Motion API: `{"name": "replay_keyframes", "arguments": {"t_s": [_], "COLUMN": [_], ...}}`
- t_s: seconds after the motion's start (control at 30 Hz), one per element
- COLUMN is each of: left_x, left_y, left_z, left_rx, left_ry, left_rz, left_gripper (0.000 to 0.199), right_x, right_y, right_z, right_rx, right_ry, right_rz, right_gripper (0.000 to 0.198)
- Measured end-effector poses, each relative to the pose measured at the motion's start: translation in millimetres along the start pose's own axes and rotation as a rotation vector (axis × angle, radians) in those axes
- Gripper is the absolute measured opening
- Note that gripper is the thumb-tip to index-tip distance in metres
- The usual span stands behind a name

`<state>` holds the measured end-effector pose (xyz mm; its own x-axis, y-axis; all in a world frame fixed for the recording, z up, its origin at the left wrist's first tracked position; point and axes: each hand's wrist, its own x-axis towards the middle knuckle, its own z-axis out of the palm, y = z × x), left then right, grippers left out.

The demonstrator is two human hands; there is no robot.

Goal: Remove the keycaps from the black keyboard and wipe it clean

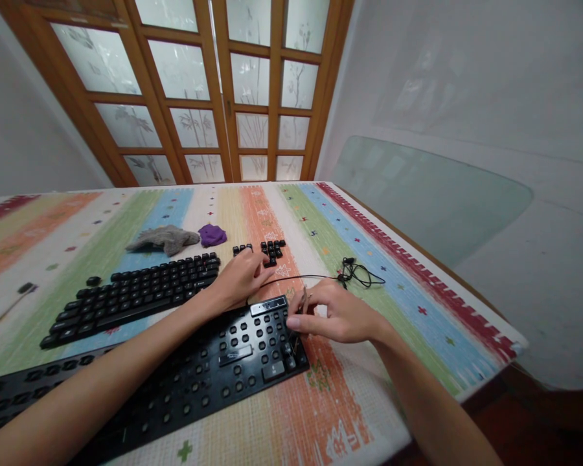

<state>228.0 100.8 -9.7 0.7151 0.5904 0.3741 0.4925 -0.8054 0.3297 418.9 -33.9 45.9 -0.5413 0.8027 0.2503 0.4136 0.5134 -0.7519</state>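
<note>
I'm holding left hand (243, 276) half-curled by loose keycaps (273, 246), right hand (333, 312) half-closed, contents of both unclear; few keys (273, 370) seated at three o'clock on keyboard base (212, 380), most sockets (225, 392) bare.

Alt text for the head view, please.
A person's right hand is at the right end of a mostly keyless black keyboard base; the left hand is by loose keycaps. Beyond the base, rows of keycaps, a gray cloth and a purple cloth lie on a striped tablecloth.

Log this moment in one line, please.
left hand: by loose keycaps | right hand: at keyboard base's right end | grips: unclear | beyond base: keycap rows, gray cloth
</note>
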Motion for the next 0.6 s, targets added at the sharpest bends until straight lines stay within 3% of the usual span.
{"name": "replay_keyframes", "arguments": {"t_s": [0.33, 0.6], "left_x": [-64.1, -82.5], "left_y": [41.2, 42.5], "left_z": [-28.0, -26.9], "left_rx": [-0.137, -0.138], "left_ry": [-0.171, -0.205], "left_rz": [0.077, 0.116], "left_gripper": [0.017, 0.013], "right_x": [-0.1, 0.4], "right_y": [3.8, 11.6], "right_z": [-1.7, -1.7], "right_rx": [-0.054, -0.031], "right_ry": [-0.109, -0.158], "right_rz": [-0.01, -0.01], "right_gripper": [0.035, 0.032]}}
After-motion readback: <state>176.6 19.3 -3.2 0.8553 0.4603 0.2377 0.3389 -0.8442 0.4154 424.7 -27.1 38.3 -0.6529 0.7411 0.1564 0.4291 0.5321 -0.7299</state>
